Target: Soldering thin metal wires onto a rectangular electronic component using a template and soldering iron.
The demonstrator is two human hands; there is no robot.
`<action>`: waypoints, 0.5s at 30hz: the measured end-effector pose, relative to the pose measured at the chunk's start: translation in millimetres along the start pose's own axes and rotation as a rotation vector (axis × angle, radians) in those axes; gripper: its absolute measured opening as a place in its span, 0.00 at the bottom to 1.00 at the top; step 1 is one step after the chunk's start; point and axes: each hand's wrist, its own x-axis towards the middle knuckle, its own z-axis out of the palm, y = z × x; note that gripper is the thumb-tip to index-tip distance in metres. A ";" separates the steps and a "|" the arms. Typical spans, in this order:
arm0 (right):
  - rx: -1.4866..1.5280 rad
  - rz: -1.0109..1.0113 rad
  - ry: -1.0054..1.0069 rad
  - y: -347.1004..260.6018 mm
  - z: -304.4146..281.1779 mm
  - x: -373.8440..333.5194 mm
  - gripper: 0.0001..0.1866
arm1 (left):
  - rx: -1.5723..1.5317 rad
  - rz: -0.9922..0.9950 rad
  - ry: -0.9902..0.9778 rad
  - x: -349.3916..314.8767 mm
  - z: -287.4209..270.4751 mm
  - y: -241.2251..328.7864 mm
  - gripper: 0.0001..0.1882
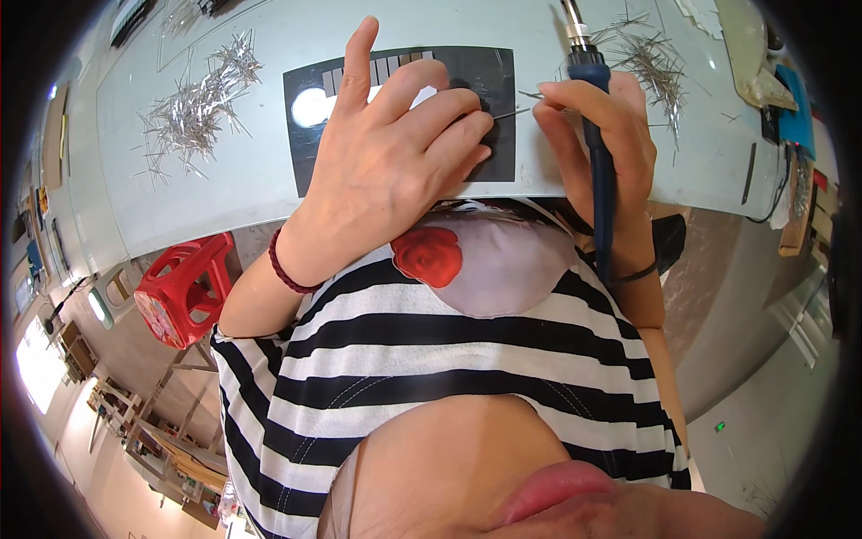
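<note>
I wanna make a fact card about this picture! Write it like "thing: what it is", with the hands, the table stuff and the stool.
Left hand: the left hand is over a dark sheet, index finger raised; a thin wire sticks out by its curled fingers, grip hidden
Right hand: the right hand holds a blue-handled tool
Table: the pale table bears a left wire pile and a right wire pile
Stool: a red stool, lower left
</note>
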 end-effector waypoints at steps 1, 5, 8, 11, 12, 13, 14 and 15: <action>0.000 0.000 -0.002 1.2 0.2 1.2 0.20 | 0.000 -0.002 0.001 0.4 0.9 -0.3 0.16; -0.087 0.017 -0.158 0.7 3.3 3.9 0.19 | 0.021 0.023 0.024 0.7 2.2 -1.3 0.14; -0.116 0.049 -0.206 -1.3 3.9 4.2 0.19 | 0.039 0.030 0.010 5.6 -3.8 1.3 0.14; -0.123 0.066 -0.219 -0.9 4.8 4.5 0.19 | 0.030 0.006 0.016 2.4 -9.4 -0.9 0.16; -0.124 0.069 -0.220 -0.3 5.1 4.1 0.19 | 0.011 -0.017 0.041 -0.9 -11.4 -3.9 0.16; -0.125 0.072 -0.222 0.6 5.6 3.5 0.19 | 0.038 -0.026 0.053 -3.8 -15.1 -7.9 0.18; -0.133 0.066 -0.221 1.6 6.2 2.6 0.20 | 0.047 -0.036 0.073 -7.4 -14.7 -13.4 0.17; -0.139 0.055 -0.218 0.8 5.6 3.1 0.20 | 0.063 -0.047 0.094 -11.4 -16.8 -17.0 0.16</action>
